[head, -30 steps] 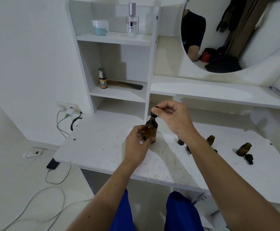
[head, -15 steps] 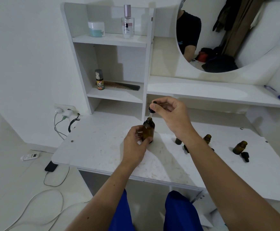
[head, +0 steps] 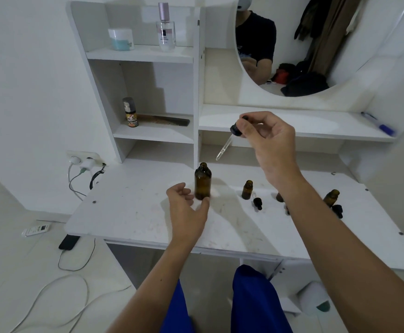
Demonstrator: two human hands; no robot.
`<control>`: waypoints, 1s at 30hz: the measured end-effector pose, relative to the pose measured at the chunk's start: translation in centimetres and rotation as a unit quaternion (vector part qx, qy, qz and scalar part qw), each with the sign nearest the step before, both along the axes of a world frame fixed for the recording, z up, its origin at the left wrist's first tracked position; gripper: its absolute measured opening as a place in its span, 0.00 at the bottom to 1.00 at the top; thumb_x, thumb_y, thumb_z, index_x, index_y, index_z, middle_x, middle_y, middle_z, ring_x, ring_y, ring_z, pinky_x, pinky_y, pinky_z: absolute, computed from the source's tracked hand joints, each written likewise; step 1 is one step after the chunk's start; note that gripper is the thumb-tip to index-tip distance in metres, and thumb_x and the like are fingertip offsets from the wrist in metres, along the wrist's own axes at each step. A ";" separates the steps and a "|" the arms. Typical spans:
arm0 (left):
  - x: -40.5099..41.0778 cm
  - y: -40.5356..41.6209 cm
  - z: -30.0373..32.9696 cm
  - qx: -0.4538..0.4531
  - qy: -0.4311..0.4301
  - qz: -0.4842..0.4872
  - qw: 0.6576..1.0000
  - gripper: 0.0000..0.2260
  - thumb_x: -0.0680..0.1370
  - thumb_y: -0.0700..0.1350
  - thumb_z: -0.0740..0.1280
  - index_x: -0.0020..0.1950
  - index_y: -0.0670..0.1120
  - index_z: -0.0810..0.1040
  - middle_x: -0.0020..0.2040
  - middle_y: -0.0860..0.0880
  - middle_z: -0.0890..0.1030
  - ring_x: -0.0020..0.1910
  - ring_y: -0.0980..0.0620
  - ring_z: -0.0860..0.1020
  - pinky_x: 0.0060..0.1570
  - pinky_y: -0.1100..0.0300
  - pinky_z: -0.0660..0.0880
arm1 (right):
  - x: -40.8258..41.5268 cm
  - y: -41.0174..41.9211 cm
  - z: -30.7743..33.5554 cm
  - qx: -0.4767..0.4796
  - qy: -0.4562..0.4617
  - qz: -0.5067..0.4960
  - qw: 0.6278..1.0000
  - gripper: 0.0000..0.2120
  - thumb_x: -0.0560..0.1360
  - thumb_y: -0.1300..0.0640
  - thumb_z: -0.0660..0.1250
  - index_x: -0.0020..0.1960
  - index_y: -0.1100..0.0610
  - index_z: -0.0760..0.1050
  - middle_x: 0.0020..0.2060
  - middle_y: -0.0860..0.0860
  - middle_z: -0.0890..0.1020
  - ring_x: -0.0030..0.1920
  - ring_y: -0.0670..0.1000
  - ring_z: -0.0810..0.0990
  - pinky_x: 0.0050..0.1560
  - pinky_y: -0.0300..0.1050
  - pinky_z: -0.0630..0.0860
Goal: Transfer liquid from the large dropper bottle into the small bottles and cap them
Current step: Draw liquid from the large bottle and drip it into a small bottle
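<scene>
The large amber dropper bottle [head: 203,180] stands uncapped and upright on the white desk [head: 133,212]. My left hand [head: 187,207] sits just in front of it with loosely curled fingers, the thumb tip near its base, not gripping it. My right hand [head: 267,143] is raised above and to the right, pinching the black bulb of the dropper [head: 230,140]; its glass pipette points down-left. Right of the large bottle, a small uncapped amber bottle [head: 247,189] stands with a black dropper cap [head: 257,203] lying beside it. Another small bottle [head: 331,197] and cap [head: 337,210] sit far right; a third is partly hidden behind my right forearm.
White shelves at the back hold a jar [head: 121,39], a perfume bottle [head: 165,30], a small spray can [head: 130,112] and a comb [head: 165,120]. A round mirror [head: 316,44] hangs behind. A blue pen [head: 379,126] lies on the right ledge. Cables, a phone and a remote lie on the floor at left.
My right hand lifted the dropper fully out of the large bottle and up to the right. My left hand let go of the bottle and drew back slightly.
</scene>
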State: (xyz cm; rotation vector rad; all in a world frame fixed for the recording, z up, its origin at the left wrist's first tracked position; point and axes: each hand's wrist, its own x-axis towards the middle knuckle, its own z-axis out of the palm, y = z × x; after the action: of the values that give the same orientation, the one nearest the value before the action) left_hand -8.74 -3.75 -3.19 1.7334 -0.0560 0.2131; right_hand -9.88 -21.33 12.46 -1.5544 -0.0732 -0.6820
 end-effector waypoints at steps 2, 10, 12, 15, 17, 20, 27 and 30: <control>-1.1 -0.6 -0.2 -0.002 -0.014 -0.012 1.000 0.27 0.74 0.43 0.79 0.65 0.49 0.67 0.54 0.50 0.77 0.50 0.52 0.79 0.48 0.68 0.78 | -0.8 -1.3 -0.3 -0.002 0.004 -0.014 1.000 0.04 0.78 0.61 0.77 0.52 0.56 0.85 0.44 0.52 0.89 0.49 0.54 0.89 0.64 0.54 0.83; -1.7 -4.3 0.2 0.002 -0.001 -0.133 0.991 0.21 0.74 0.43 0.78 0.64 0.48 0.75 0.53 0.52 0.81 0.50 0.53 0.81 0.53 0.65 0.80 | -3.1 -5.4 -3.2 0.002 0.043 -0.054 0.998 0.05 0.78 0.61 0.76 0.51 0.53 0.84 0.43 0.48 0.90 0.50 0.52 0.89 0.65 0.52 0.82; -1.1 -5.2 0.3 -0.001 0.008 -0.147 0.989 0.22 0.74 0.43 0.79 0.66 0.48 0.75 0.54 0.52 0.81 0.52 0.54 0.81 0.55 0.63 0.81 | -3.3 -5.9 -3.7 0.004 0.045 -0.058 0.997 0.06 0.78 0.61 0.76 0.51 0.51 0.85 0.44 0.48 0.90 0.51 0.53 0.89 0.66 0.53 0.82; -0.1 -6.6 0.3 0.005 0.012 -0.157 0.988 0.24 0.74 0.44 0.79 0.67 0.46 0.75 0.55 0.52 0.82 0.54 0.54 0.82 0.57 0.62 0.81 | -3.3 -6.3 -4.2 0.003 0.043 -0.063 0.997 0.06 0.78 0.61 0.76 0.51 0.50 0.85 0.44 0.48 0.90 0.51 0.53 0.90 0.65 0.52 0.83; 0.6 -7.5 0.4 0.007 0.012 -0.158 0.987 0.25 0.74 0.45 0.80 0.68 0.46 0.76 0.56 0.52 0.82 0.55 0.54 0.81 0.57 0.62 0.81 | -3.1 -6.5 -4.4 0.008 0.045 -0.069 0.997 0.07 0.78 0.61 0.77 0.51 0.49 0.85 0.45 0.49 0.90 0.51 0.53 0.90 0.65 0.52 0.83; 1.3 -8.4 0.4 0.030 0.006 -0.158 0.987 0.23 0.74 0.45 0.79 0.67 0.46 0.77 0.56 0.52 0.82 0.53 0.55 0.81 0.53 0.65 0.81 | -3.0 -6.8 -4.7 0.011 0.057 -0.076 0.995 0.06 0.78 0.60 0.77 0.50 0.49 0.85 0.44 0.51 0.90 0.51 0.54 0.90 0.64 0.52 0.83; 2.3 -9.1 0.1 0.083 -0.003 -0.160 0.984 0.15 0.74 0.44 0.79 0.60 0.46 0.83 0.52 0.54 0.85 0.49 0.56 0.83 0.52 0.59 0.82 | -2.5 -6.5 -5.7 -0.008 0.078 -0.063 0.995 0.04 0.78 0.61 0.77 0.52 0.56 0.85 0.44 0.53 0.90 0.49 0.52 0.90 0.57 0.43 0.83; 2.4 -9.1 -0.1 0.085 -0.001 -0.165 0.983 0.14 0.74 0.43 0.79 0.59 0.47 0.83 0.51 0.54 0.86 0.49 0.56 0.84 0.53 0.56 0.83 | -2.3 -6.3 -6.0 -0.036 0.086 -0.057 0.994 0.05 0.78 0.62 0.77 0.53 0.60 0.85 0.44 0.53 0.90 0.48 0.51 0.90 0.56 0.40 0.83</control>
State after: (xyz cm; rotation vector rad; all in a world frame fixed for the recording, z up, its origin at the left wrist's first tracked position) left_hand -6.38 -12.83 -3.30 1.8646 -0.3689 -0.0362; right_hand -12.23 -27.62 6.46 -1.6905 0.1209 -0.6371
